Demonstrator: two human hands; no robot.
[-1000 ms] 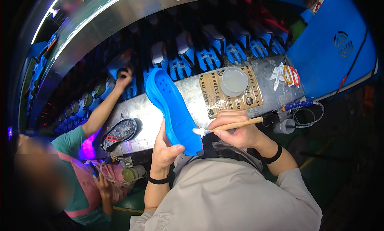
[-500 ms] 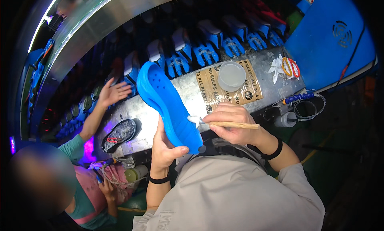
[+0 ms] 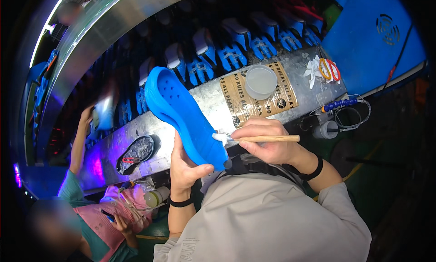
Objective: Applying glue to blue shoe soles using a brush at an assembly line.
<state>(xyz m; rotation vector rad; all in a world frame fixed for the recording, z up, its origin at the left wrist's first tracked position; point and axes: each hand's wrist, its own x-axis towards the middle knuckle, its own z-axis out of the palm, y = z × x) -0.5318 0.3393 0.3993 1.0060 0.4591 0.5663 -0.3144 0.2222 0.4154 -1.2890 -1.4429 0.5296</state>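
Note:
My left hand (image 3: 185, 170) grips a bright blue shoe sole (image 3: 184, 108) from below, with the thumb over its near edge. The sole is tilted, its hollow side toward me, and small holes show at the far end. In my right hand (image 3: 269, 139) is a brush with a wooden handle (image 3: 288, 138), pinched close to the head. Its white tip touches the right inner edge of the sole, near the middle. Beyond the right hand stands a clear plastic cup (image 3: 261, 82) of cloudy contents, on a brown printed sheet (image 3: 234, 90).
Clamps in a row (image 3: 231, 58) line the far side of the metal bench (image 3: 206, 96). A dark sole-shaped tray (image 3: 136, 154) with a red clip lies left. Scissors (image 3: 335, 71) rest on white scraps at right. A co-worker's raised arm (image 3: 78, 146) reaches toward the machine.
The co-worker's raised hand has moved left and up, from empty to beside a blurred object. My view has shifted slightly. The brush tip stays at the sole's edge.

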